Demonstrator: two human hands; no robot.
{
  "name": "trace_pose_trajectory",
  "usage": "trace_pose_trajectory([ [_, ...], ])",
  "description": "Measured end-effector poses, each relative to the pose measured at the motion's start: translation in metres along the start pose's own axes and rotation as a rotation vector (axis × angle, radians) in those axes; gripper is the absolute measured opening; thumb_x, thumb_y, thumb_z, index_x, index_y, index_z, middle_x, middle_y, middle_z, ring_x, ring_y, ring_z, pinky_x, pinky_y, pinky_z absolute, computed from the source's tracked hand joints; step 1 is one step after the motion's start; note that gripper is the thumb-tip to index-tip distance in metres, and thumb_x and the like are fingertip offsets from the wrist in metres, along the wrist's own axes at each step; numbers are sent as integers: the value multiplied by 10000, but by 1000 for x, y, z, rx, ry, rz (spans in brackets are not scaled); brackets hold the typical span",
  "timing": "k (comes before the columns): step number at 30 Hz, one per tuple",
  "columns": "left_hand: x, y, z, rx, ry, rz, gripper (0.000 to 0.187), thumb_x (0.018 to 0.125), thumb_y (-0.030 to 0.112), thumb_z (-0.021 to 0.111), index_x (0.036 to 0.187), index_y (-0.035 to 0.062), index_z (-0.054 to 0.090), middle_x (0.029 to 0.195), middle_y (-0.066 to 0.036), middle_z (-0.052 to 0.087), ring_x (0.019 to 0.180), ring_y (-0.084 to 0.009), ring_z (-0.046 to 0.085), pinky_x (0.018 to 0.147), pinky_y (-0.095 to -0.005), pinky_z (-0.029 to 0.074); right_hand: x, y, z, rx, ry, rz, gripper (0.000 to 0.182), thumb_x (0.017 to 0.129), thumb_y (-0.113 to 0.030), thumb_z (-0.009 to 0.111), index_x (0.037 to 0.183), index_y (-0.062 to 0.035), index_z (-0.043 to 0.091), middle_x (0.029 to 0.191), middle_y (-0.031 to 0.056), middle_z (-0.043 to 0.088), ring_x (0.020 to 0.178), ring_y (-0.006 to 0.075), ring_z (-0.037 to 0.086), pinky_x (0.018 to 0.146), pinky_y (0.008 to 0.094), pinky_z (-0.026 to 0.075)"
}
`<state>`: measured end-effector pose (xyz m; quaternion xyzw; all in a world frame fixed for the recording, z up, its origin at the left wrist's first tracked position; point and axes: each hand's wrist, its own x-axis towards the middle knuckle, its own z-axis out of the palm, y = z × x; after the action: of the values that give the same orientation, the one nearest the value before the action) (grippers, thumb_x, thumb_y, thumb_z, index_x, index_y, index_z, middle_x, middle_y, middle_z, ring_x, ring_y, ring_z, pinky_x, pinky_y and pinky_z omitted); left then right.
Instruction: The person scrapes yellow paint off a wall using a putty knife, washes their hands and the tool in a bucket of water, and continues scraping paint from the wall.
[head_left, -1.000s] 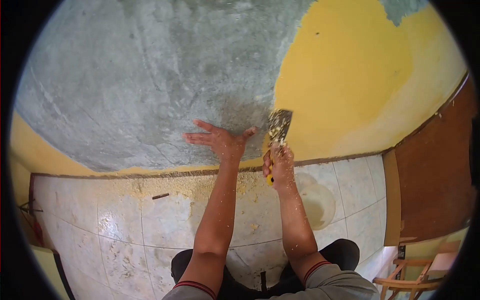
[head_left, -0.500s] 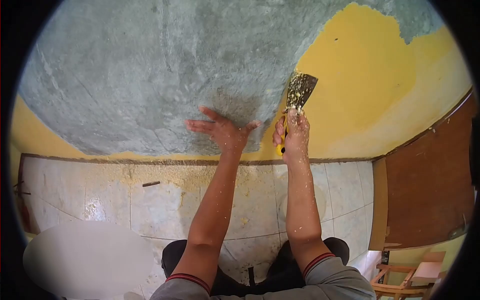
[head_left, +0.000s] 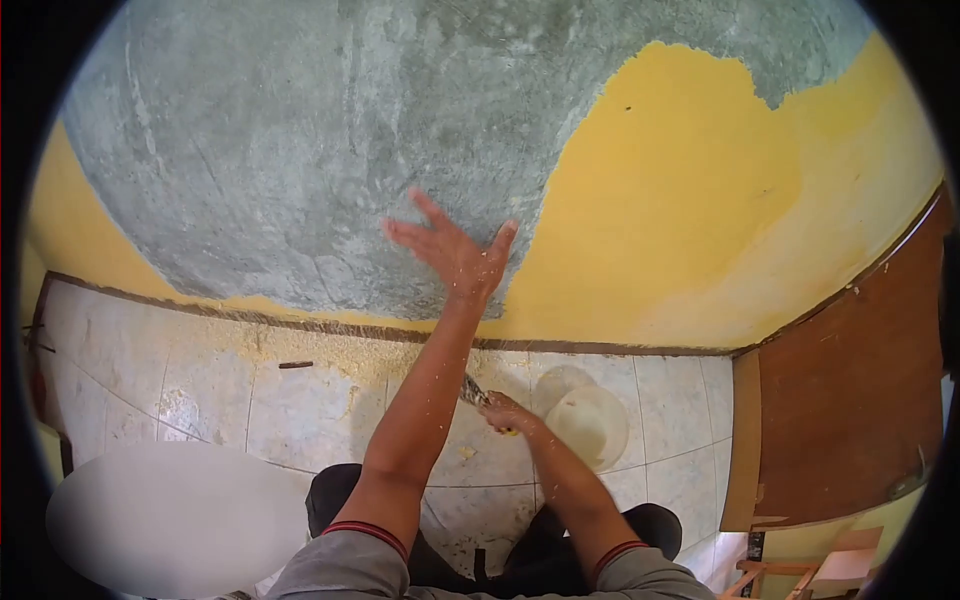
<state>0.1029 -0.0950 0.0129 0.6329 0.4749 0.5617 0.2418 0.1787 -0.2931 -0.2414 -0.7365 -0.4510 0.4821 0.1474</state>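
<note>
While the left hand (head_left: 455, 258) spreads its fingers wide, holding nothing, at the wall's grey patch (head_left: 300, 170) (contact unclear), the right hand (head_left: 506, 413) has fingers closed around the scraper (head_left: 474, 391), low above the floor (head_left: 320, 420), blade near the left forearm (head_left: 418, 410). Yellow paint (head_left: 680, 200) lies right of the grey; pale tub (head_left: 592, 432) near right forearm (head_left: 572, 472); flakes (head_left: 262, 340) along wall base, stick (head_left: 296, 365) nearby; brown door (head_left: 850, 400) far right.

Likely a home interior: part-bare yellow wall (head_left: 500, 150), tiled floor (head_left: 325, 420), wooden furniture (head_left: 840, 570).
</note>
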Motion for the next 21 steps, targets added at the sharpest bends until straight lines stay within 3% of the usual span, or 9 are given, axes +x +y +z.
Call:
trace_pose_trajectory([
  [2, 16, 21, -9, 45, 33, 139, 1277, 725, 660, 752, 1590, 162, -45, 1493, -442, -242, 1393, -622, -213, 1017, -805, 90, -23, 4, -54, 0, -212, 99, 468, 927, -401, 639, 1141, 8, 562, 722, 131, 637, 576, 200, 613, 466, 383, 487],
  [6, 17, 23, 2, 195, 122, 350, 1043, 827, 643, 660, 1607, 242, 97, 1536, -420, -163, 1419, -611, -165, 970, -841, 81, -12, 29, -165, -1142, -133, -155, 576, 820, -402, 731, 1214, 0, 610, 895, 141, 701, 666, 240, 663, 589, 387, 542],
  [10, -13, -16, 21, 415, 90, 470, 1023, 825, 648, 656, 1596, 204, 151, 1563, -394, -105, 1425, -613, -130, 979, -846, 50, -76, -9, -184, -571, -16, 102, 498, 814, -412, 758, 1088, -3, 685, 845, 174, 715, 720, 255, 688, 661, 402, 544],
  [12, -41, -43, 10, 794, -393, 687, 1007, 810, 653, 662, 1593, 254, 170, 1624, -288, -38, 1466, -548, -91, 977, -859, 56, -63, 5, -176, -426, -12, 129, 477, 814, -411, 767, 1054, -3, 699, 830, 181, 717, 721, 253, 689, 664, 411, 541],
  [14, -67, -95, -5, 1062, -784, 1239, 1038, 765, 647, 708, 1588, 293, 185, 1662, -164, 46, 1508, -449, 15, 1060, -801, 93, -43, 33, -164, -605, -73, -70, 435, 832, -394, 769, 977, 11, 700, 764, 169, 693, 637, 251, 654, 606, 412, 528],
  [16, -83, -142, -29, 1198, -1701, 1022, 1104, 693, 597, 793, 1582, 350, 187, 1647, -114, 190, 1514, -329, 173, 1160, -630, 191, -38, 23, -171, -501, -108, 42, 434, 836, -374, 773, 1037, 3, 694, 719, 154, 664, 586, 247, 616, 567, 400, 517],
  [17, -93, -152, -42, 1262, -2082, 281, 1195, 623, 580, 847, 1587, 348, 181, 1606, -140, 303, 1478, -343, 276, 1191, -485, 236, -41, 21, -176, -451, -67, 41, 426, 831, -362, 776, 1043, -1, 699, 700, 144, 652, 587, 241, 613, 561, 393, 515],
  [18, -108, -191, -53, 1350, -2086, 172, 1225, 586, 565, 872, 1584, 368, 190, 1579, -140, 361, 1451, -352, 330, 1179, -454, 273, -41, 22, -182, -404, -23, 43, 419, 826, -350, 779, 1050, -4, 703, 681, 134, 639, 587, 234, 609, 555, 386, 513],
  [21, -114, -170, -44, 1231, -2026, 468, 831, 714, 497, 790, 1445, 249, 481, 1343, -167, 585, 1266, -355, 536, 1039, -489, 427, -35, 48, -209, -184, 2, 36, 388, 816, -331, 786, 1018, -12, 699, 660, 129, 627, 582, 220, 598, 539, 375, 506],
])
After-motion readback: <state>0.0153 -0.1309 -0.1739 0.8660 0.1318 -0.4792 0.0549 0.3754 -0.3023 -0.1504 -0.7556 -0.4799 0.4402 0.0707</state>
